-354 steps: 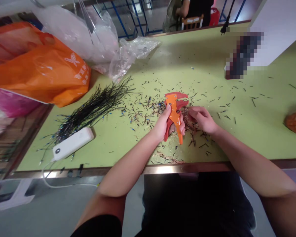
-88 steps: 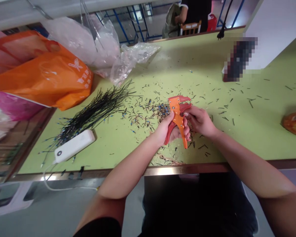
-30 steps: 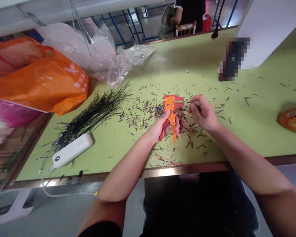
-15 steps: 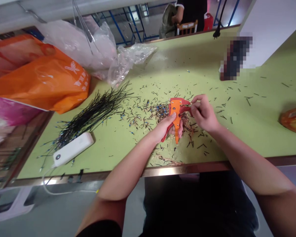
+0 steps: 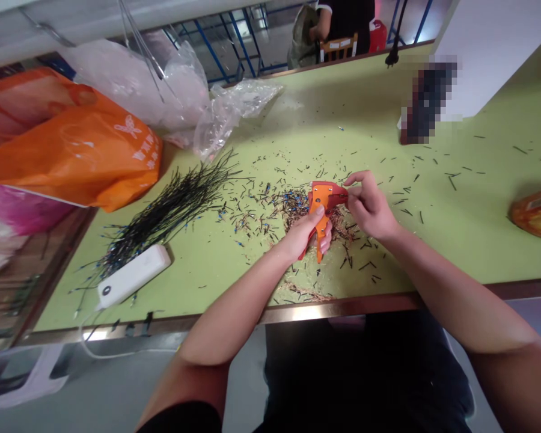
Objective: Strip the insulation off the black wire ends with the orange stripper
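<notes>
Around the orange bag (image 5: 72, 150): clear bags (image 5: 162, 90) behind, pink bag (image 5: 22, 210) against its near side, white power bank (image 5: 133, 275) in front.

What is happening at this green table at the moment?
A person sits at the green table. The left hand grips an orange wire stripper by its handles; the right hand pinches at the tool's head, what it holds being too small to see. Black wires lie to the left, cut scraps around.
</notes>
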### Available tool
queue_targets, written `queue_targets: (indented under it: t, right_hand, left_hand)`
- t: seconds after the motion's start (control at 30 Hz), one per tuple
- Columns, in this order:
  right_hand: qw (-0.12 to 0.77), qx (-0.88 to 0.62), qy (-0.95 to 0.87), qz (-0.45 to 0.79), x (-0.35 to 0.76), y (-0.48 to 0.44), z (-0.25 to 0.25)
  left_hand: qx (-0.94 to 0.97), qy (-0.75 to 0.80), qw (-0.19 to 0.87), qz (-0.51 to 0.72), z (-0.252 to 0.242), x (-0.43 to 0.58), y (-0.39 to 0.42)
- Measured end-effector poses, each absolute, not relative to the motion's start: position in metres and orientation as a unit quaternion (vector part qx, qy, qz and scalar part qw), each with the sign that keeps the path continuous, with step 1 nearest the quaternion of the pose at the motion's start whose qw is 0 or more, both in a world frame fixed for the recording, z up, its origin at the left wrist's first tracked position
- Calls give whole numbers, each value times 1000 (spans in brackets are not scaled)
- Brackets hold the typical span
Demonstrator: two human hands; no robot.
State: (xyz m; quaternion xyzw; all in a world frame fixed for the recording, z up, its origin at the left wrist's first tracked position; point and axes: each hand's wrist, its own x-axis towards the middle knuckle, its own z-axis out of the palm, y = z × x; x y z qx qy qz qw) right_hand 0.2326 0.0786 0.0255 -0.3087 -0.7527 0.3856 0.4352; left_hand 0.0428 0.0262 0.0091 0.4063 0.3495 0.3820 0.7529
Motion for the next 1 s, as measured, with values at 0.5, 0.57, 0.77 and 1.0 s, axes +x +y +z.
queue_targets:
  t: [0.5, 0.57, 0.77, 1.0]
  right_hand:
    - [465, -332, -730, 375, 228, 86, 21]
    - [474, -323, -713, 403, 226, 86, 19]
    - [486, -296, -636, 520, 216, 79, 18]
    - [620, -299, -523, 502, 249, 103, 37]
  left_hand:
    - [376, 385, 721, 436, 6, 50, 24]
    - [359, 385, 728, 440, 8, 51, 23]
    - [320, 338, 770, 437, 18, 56, 17]
    - [207, 260, 700, 632, 34, 2, 39]
